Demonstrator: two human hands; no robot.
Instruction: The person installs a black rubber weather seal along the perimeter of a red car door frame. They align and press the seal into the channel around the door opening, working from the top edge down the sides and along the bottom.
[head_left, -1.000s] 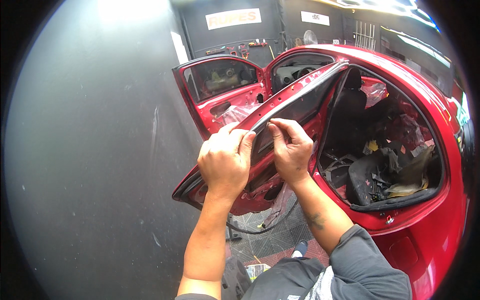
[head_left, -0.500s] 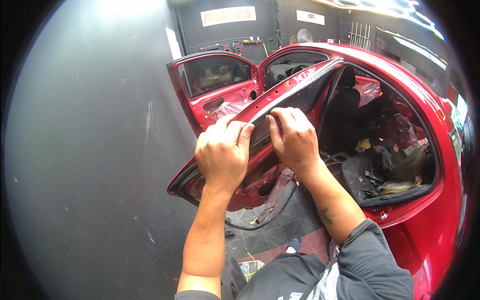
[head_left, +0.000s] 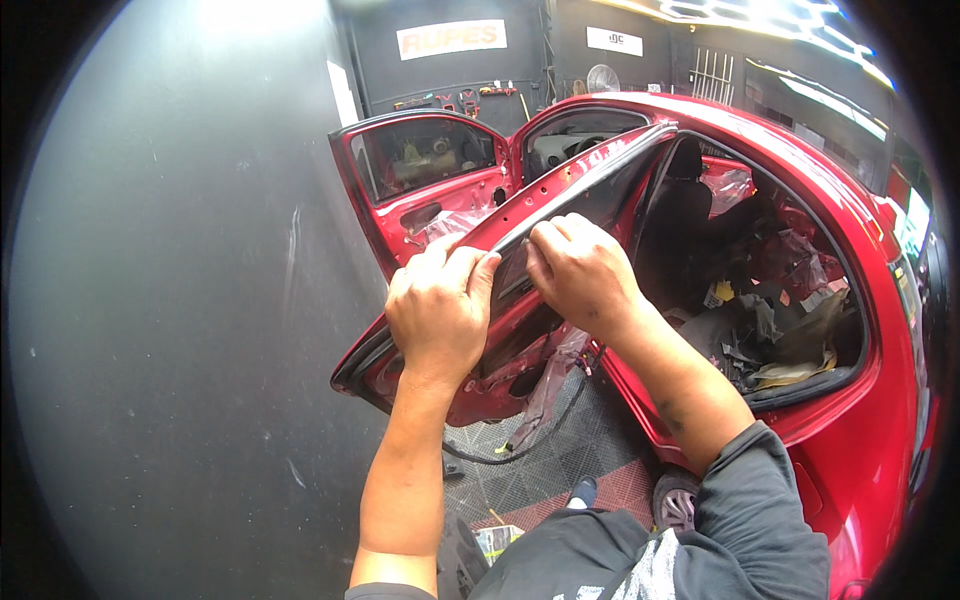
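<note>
In front of me an open red rear car door [head_left: 565, 180] slants from lower left to upper right. A long dark rubber seal strip [head_left: 600, 178] with a light sheen runs along its window frame. My left hand [head_left: 437, 312] is closed over the frame's upper edge, fingers on the far side and thumb along the strip. Just to its right, my right hand [head_left: 582, 277] pinches at the strip with bent fingers. Its fingertips are partly hidden, as is the strip beneath both hands.
Beyond stands an open front door [head_left: 420, 160]. The red car body [head_left: 890, 330] fills the right side, its interior holding a dark seat [head_left: 685, 200] and loose scraps [head_left: 790, 365]. A dark wall [head_left: 180, 320] rises at left. Below, a black cable [head_left: 500, 461] crosses the tiled floor [head_left: 560, 450].
My right hand has shifted slightly left along the strip, closer to my left hand. My view has moved a little, and a car wheel shows more by my right elbow.
</note>
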